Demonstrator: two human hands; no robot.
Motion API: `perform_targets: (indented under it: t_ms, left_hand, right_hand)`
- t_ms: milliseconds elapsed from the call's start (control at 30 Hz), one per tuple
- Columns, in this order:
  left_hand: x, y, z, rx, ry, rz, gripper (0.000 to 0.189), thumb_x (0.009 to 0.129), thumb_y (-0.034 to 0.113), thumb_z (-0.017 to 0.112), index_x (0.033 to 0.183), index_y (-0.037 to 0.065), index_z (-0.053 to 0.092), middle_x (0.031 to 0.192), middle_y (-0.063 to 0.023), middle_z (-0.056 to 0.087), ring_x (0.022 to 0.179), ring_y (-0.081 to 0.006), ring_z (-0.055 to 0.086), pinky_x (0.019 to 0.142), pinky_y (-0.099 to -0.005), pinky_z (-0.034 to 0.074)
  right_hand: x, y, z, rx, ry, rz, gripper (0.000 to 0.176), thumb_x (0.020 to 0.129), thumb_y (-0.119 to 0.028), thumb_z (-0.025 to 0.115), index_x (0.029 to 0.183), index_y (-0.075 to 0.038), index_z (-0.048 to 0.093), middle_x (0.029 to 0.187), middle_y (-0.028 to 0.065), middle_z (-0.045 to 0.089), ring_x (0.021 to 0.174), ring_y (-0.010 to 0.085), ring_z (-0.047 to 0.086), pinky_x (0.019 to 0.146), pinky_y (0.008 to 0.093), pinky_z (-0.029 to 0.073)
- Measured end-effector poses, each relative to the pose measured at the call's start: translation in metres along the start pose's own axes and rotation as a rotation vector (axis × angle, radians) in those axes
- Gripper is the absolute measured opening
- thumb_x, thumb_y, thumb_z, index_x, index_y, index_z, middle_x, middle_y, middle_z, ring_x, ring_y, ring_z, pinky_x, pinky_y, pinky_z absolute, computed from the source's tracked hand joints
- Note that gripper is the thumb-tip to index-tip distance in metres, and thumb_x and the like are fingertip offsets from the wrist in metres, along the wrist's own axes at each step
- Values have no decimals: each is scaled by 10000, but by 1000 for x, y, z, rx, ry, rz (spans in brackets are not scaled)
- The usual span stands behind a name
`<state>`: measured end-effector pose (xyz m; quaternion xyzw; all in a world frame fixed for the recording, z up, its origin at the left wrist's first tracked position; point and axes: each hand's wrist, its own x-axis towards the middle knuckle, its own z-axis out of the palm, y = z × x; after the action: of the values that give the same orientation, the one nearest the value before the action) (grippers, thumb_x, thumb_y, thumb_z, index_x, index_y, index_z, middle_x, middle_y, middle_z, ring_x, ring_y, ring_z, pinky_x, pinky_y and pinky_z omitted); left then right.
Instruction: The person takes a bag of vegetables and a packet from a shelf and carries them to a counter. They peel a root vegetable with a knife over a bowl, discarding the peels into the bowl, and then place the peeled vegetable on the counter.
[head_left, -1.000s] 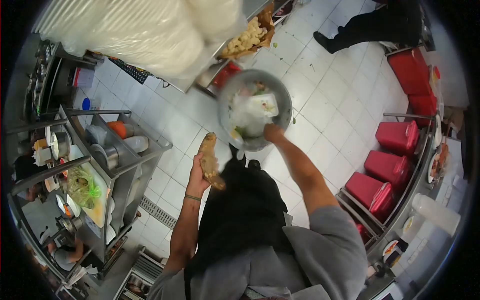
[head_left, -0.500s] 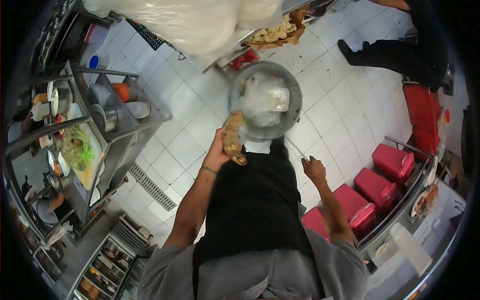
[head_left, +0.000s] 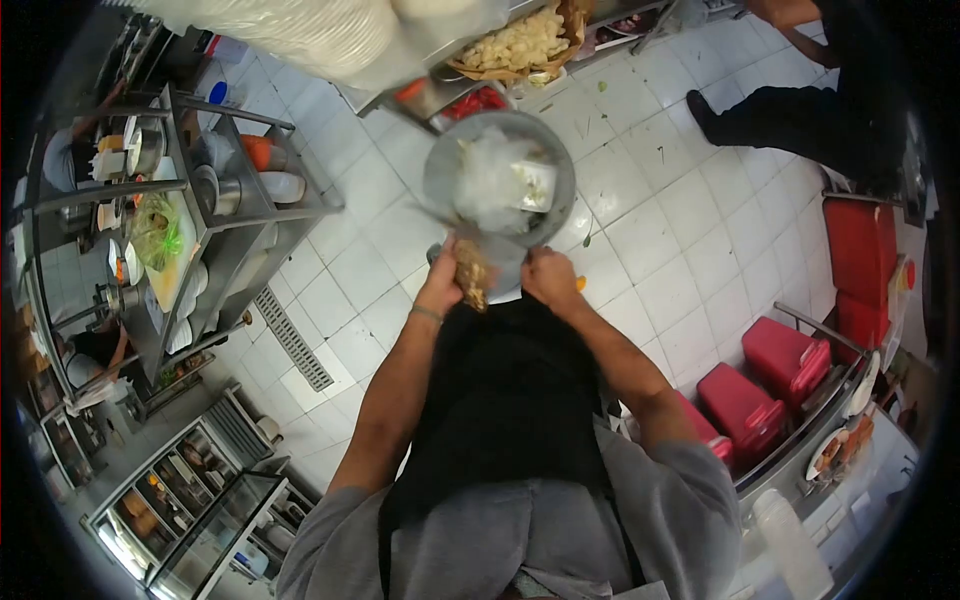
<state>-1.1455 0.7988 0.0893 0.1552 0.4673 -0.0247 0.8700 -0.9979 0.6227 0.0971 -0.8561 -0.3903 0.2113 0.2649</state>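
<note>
My left hand (head_left: 438, 288) is closed around a knobbly brown root vegetable (head_left: 473, 278) with pale patches, held over the near edge of a grey bin. My right hand (head_left: 549, 277) is closed just to its right, gripping a knife whose blade (head_left: 503, 255) is smeared by motion and reaches toward the root. Below both hands, the round grey bin (head_left: 568, 190) stands on the floor. Inside it lie clear plastic wrap (head_left: 487, 180) and a white container (head_left: 535, 187).
At the top, cauliflower-like pale pieces (head_left: 520, 42) fill a brown paper-lined box beside bagged white containers (head_left: 290, 40). A metal shelf unit (head_left: 250, 235) stands left. Pink-red bins (head_left: 740, 400) line the right. Another person's dark-clad leg (head_left: 770, 115) is at upper right.
My right hand has swung up and left with the knife, from beside my body to next to the root. The view has shifted slightly; my left hand still holds the root.
</note>
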Motion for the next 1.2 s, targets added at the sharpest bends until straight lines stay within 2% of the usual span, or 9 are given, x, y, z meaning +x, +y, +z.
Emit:
perform_targets:
  t_ms: [133,233,533,667,700,800,867,1000,1200]
  left_hand:
    - [-15,-1,0,-51,-110,92,572,937,571,531,1259,98,537,1033,-144,627,930,-321,661,785,-588,569]
    - [-22,-5,-11,-42,-52,112,566,927,587,537,1192,87,569,1024,-141,656,844,-306,672,655,-496,592]
    - [-36,10,10,29,-52,71,590,954,607,451,1133,58,574,905,-137,676,687,-292,676,515,-432,568]
    - [-37,15,8,204,83,63,581,988,574,381,1168,46,547,869,-161,667,633,-306,666,483,-409,556]
    - [-43,20,14,33,93,-54,587,1000,566,338,1196,47,528,865,-168,664,632,-301,666,472,-400,550]
    - [-63,23,20,106,67,-37,594,999,574,332,1195,49,529,871,-172,665,626,-298,664,470,-400,549]
    - [-58,23,19,148,88,-11,607,998,585,324,1173,46,542,870,-172,665,629,-292,667,470,-393,549]
    - [-24,11,-2,217,129,18,598,1003,577,322,1163,46,546,867,-175,665,634,-292,670,473,-395,553]
    - [-25,9,1,206,161,49,558,1014,537,323,1159,45,545,866,-184,666,616,-296,663,475,-407,552]
  right_hand:
    - [-1,-28,-7,18,0,-246,188,790,-190,675,763,-15,610,690,194,655,647,382,658,596,470,536]
    - [2,-50,-11,13,29,-354,183,793,-181,680,752,-21,602,659,175,645,612,361,653,571,465,524]
    - [6,-59,-7,1,93,-367,165,794,-171,663,711,-45,597,634,149,634,575,343,641,548,466,514]
    - [22,-35,11,-77,47,-221,148,823,-167,614,739,-48,640,665,158,658,606,344,663,575,467,536]
    - [29,-10,28,-133,-13,-53,155,831,-172,598,766,-48,663,706,172,673,651,354,676,608,470,548]
    - [33,42,37,-206,-164,286,187,837,-180,575,805,-46,701,856,221,701,809,405,689,714,494,558]
    - [26,24,25,-161,-116,218,171,831,-167,579,802,-45,695,819,222,694,776,402,687,702,495,553]
    - [19,-46,4,-17,-18,-130,83,804,-138,610,804,-67,652,721,179,665,662,397,650,612,507,522]
    - [25,-43,24,-39,-38,-117,150,823,-197,609,802,-57,658,714,211,668,668,393,673,621,501,547]
